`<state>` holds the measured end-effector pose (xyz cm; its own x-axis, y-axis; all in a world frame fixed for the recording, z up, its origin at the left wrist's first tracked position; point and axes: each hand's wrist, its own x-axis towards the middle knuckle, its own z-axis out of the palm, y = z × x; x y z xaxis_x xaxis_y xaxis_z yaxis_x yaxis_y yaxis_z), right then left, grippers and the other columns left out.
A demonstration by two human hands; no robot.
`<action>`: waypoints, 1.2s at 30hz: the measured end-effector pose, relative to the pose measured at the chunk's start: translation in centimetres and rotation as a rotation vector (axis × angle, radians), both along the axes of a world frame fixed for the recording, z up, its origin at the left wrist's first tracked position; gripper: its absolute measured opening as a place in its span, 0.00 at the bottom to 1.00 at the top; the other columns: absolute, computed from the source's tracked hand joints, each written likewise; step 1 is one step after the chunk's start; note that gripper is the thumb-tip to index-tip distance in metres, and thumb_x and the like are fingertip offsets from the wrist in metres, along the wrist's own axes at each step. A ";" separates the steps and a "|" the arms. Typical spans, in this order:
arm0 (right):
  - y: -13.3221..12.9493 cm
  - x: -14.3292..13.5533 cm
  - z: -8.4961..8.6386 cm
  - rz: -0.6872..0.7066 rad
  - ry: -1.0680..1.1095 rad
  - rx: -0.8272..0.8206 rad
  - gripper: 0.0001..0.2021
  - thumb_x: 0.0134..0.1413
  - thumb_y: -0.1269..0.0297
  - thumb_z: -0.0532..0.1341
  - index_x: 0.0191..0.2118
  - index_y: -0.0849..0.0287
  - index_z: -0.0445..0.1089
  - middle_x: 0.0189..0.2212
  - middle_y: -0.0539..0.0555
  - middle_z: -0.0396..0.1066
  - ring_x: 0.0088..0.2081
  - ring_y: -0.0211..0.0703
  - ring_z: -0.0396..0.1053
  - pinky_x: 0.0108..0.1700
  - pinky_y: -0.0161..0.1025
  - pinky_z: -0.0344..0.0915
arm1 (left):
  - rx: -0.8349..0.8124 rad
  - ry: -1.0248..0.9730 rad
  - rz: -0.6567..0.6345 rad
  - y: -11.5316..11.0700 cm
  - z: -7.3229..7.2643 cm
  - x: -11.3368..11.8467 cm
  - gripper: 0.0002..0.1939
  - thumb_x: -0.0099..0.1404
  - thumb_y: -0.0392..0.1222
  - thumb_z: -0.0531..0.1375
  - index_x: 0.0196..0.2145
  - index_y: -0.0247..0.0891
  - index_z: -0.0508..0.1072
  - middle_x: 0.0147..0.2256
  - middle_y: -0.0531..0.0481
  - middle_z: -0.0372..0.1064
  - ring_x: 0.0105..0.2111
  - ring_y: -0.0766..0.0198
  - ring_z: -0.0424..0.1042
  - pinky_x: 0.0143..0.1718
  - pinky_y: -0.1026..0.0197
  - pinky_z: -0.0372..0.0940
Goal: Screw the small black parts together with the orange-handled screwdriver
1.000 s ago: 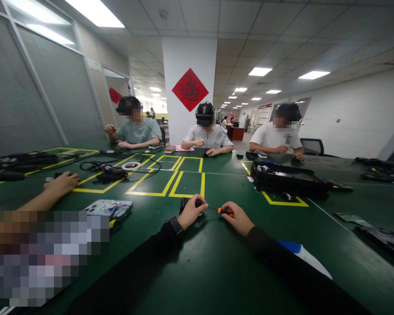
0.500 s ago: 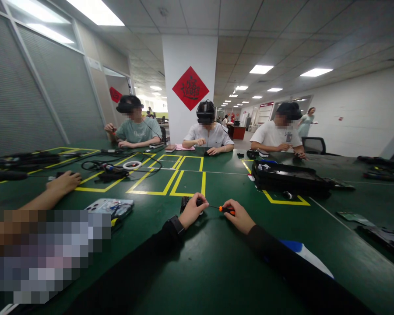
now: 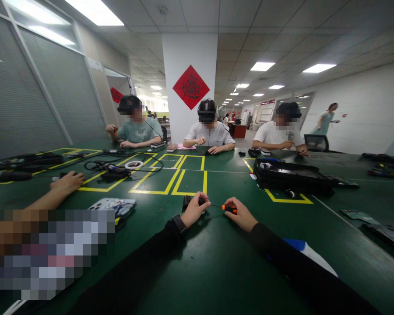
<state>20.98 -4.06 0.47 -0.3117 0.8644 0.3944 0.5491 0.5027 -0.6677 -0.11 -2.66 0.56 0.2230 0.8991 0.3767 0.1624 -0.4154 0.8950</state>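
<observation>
My left hand [image 3: 194,209] is closed on a small black part [image 3: 186,202], which rests on or just above the green table [image 3: 197,271]. Much of that part is hidden behind my fingers. In my right hand [image 3: 241,214] is a screwdriver [image 3: 229,209] with an orange and black handle. Its thin shaft points left and reaches the fingertips of my left hand; the tip cannot be made out.
A person's arm [image 3: 57,192] rests at the left, near a grey-white device [image 3: 113,206]. Cables [image 3: 95,165] lie beyond. At the right are a long black case [image 3: 292,177] and a blue-white item [image 3: 310,253]. Three people sit opposite.
The whole view has shifted slightly. Both my hands keep nearly the same pose on the part and the screwdriver. A person standing in the background has moved right.
</observation>
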 end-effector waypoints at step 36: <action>-0.9 -0.2 1.0 0.039 -0.055 -0.003 0.09 0.49 0.67 0.54 0.39 0.60 0.64 0.35 0.53 0.65 0.37 0.39 0.63 0.41 0.38 0.60 | 0.007 0.030 0.022 0.0 0.0 -0.1 0.12 0.53 0.47 0.56 0.30 0.36 0.64 0.28 0.54 0.62 0.27 0.70 0.61 0.31 0.65 0.58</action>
<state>20.77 -5.00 1.48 -0.3659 0.8527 0.3729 0.5650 0.5220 -0.6390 -0.17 -2.65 0.55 0.2143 0.9014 0.3761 0.1983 -0.4172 0.8869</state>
